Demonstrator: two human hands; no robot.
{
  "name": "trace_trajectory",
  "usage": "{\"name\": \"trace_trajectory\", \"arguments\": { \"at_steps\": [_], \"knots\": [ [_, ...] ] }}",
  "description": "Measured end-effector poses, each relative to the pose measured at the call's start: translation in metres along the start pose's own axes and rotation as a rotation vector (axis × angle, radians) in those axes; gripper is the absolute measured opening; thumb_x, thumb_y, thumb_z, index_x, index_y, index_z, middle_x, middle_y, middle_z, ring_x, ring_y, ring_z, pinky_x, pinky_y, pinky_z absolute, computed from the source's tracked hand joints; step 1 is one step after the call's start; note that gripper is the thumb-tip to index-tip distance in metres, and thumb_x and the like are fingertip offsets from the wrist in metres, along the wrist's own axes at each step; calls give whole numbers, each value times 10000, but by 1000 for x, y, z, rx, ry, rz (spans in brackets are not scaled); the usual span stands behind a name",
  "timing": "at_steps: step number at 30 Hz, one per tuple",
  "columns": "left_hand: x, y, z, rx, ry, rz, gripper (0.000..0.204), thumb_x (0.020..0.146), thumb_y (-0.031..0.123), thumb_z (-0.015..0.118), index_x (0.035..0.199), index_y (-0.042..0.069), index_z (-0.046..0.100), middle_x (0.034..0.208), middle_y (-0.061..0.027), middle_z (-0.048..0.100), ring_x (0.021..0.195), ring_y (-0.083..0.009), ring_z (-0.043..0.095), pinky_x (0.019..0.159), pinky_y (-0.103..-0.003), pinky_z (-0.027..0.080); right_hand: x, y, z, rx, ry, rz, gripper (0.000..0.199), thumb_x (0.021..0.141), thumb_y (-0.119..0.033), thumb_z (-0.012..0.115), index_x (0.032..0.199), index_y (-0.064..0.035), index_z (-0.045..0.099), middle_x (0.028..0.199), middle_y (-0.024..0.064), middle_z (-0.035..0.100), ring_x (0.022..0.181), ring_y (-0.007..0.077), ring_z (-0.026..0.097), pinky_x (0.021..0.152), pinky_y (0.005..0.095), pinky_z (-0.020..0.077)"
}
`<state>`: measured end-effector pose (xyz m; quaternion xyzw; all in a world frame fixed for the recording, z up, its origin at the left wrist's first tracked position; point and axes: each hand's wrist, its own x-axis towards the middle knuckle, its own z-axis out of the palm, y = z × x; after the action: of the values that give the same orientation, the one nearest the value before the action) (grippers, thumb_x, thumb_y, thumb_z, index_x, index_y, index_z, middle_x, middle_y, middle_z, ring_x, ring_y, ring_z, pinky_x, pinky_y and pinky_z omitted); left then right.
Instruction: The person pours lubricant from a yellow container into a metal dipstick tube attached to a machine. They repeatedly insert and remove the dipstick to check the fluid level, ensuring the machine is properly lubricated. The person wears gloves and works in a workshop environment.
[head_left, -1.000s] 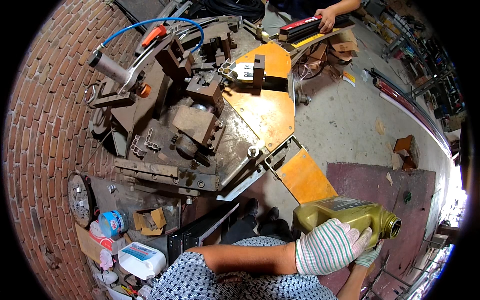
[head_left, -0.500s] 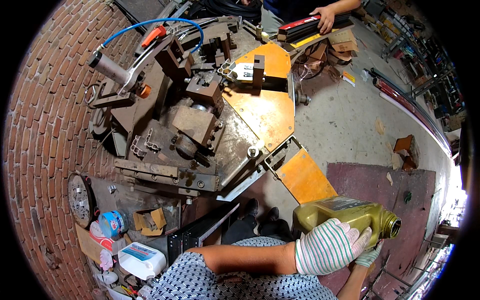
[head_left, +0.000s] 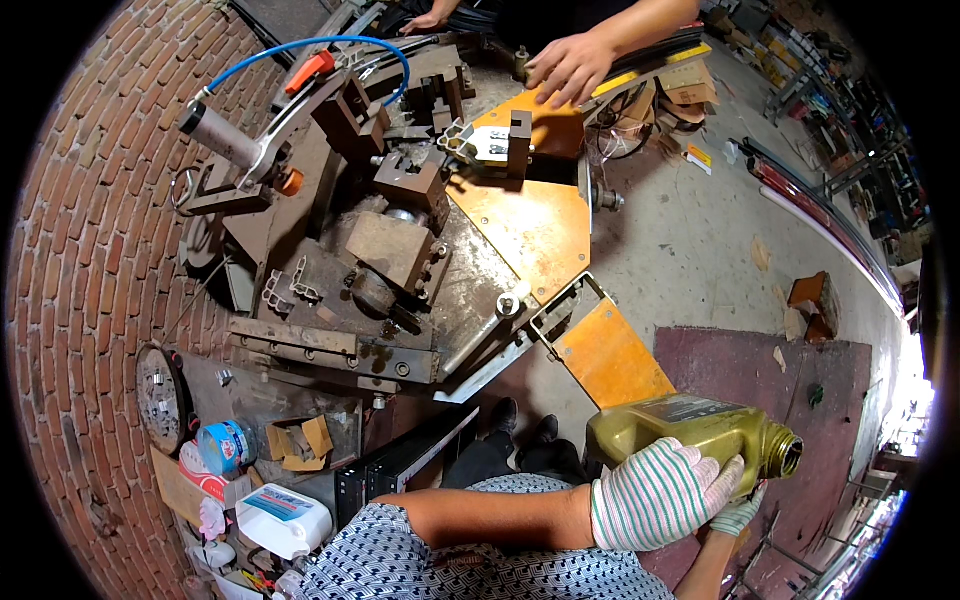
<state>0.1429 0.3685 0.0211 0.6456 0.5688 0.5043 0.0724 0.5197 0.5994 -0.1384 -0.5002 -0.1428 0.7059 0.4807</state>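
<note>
An olive-gold plastic oil jug (head_left: 735,432) lies tilted on its side at the lower right, its uncapped mouth pointing right. My left hand (head_left: 660,497), in a white glove with green and pink stripes, is closed around the jug, its forearm crossing in front of my body. Against the jug's underside near the neck is my gloved right hand (head_left: 738,515), partly hidden by the jug. Beyond the jug, an orange metal plate (head_left: 613,355) sticks out from the machine. My hands are apart from the machine.
A greasy punching machine (head_left: 390,250) with orange plates stands ahead. Another person's hand (head_left: 575,68) hovers over its far plate. A brick wall (head_left: 90,270) rises at left. A white jug (head_left: 283,520), blue tub (head_left: 226,447) and small cardboard box (head_left: 300,443) sit lower left.
The other person's hand has left the black and red bar bundle and come left over the orange plate. A second hand of theirs now shows at the top. My hands and the jug look still.
</note>
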Motion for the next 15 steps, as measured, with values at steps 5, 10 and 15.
{"name": "trace_trajectory", "arguments": {
  "at_steps": [5, 10, 15],
  "knots": [
    [0, 0, 0, 10, 8, 4, 402, 925, 157, 566, 1225, -109, 585, 718, -132, 671, 596, -286, 699, 529, -390, 566, 5, -2, -10, -14, -40, 12, 604, 979, -411, 542, 1489, -90, 497, 1519, 157, 517, 1383, 364, 500, 1180, 558, 394],
    [-1, 1, 1, 20, -4, -3, 403, 922, 159, 568, 1226, -107, 586, 721, -132, 671, 599, -288, 699, 528, -394, 564, 10, -5, -17, -34, -78, 15, 603, 982, -410, 537, 1490, -87, 494, 1514, 163, 522, 1376, 364, 508, 1180, 552, 399],
    [-1, 1, 0, 16, 1, 3, 404, 923, 157, 570, 1223, -114, 580, 730, -139, 671, 604, -294, 698, 531, -399, 563, 6, -2, -5, -18, -126, 54, 605, 987, -404, 526, 1493, -74, 489, 1517, 167, 518, 1380, 360, 506, 1183, 551, 395]
  ]
}}
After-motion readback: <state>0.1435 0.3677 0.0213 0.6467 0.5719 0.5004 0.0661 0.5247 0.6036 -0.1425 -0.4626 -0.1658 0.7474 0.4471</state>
